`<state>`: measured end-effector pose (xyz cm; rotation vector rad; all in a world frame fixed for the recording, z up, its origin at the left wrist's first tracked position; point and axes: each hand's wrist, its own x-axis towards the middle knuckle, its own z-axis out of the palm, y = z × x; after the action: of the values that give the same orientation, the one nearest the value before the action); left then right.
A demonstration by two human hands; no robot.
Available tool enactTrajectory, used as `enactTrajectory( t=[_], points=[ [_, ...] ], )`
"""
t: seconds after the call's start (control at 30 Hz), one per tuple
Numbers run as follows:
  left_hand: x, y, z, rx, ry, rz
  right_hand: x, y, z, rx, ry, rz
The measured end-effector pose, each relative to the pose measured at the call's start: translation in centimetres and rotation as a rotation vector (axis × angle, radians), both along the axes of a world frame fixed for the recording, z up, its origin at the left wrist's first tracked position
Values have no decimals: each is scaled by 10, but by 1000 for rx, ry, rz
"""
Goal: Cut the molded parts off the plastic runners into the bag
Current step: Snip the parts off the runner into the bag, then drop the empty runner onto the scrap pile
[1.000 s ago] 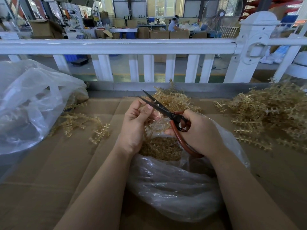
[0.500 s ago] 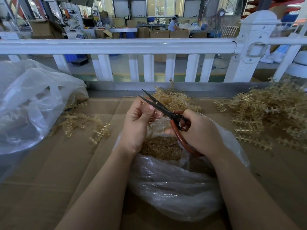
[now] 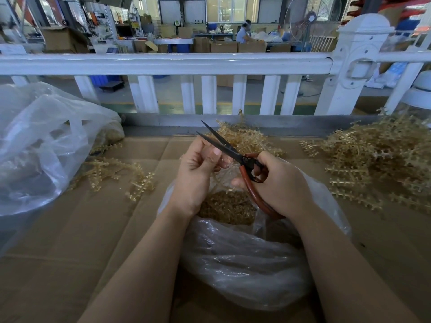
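My right hand (image 3: 277,183) grips red-handled scissors (image 3: 233,151) with dark blades parted, pointing up and left. My left hand (image 3: 196,169) pinches a thin translucent plastic runner (image 3: 225,163) right beside the blades; most of the runner is hidden by my fingers. Both hands hover over a clear plastic bag (image 3: 245,259) whose open mouth shows a heap of small amber cut parts (image 3: 229,206).
A big pile of amber runners (image 3: 377,164) lies at the right, a smaller pile (image 3: 245,138) behind the hands, and a few loose runners (image 3: 116,173) at the left. A large clear bag (image 3: 42,145) sits far left. Cardboard (image 3: 81,241) covers the table; a white railing (image 3: 163,64) runs behind.
The scissors and both hands stay almost in place over the bag. My left fingers have shifted slightly on the runner.
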<state>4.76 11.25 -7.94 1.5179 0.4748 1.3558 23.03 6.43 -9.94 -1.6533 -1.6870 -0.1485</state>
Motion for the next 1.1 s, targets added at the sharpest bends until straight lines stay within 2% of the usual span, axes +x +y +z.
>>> enactTrajectory(
  t=[0.33, 0.57, 0.77, 0.87, 1.1],
  points=[
    [0, -2, 1, -37, -37, 19, -1, 0, 3, 74, -27, 13],
    [-1, -3, 1, -96, -87, -5, -6, -4, 7, -4, 59, -9],
    [-2, 1, 1, -111, -155, 29, -15, -7, 20, -148, 550, 159],
    [-2, 1, 1, -93, -159, 17, -19, -10, 26, -203, 727, 212],
    [-2, 0, 0, -38, -108, 52, -23, -14, 32, -315, 817, 320]
  ],
)
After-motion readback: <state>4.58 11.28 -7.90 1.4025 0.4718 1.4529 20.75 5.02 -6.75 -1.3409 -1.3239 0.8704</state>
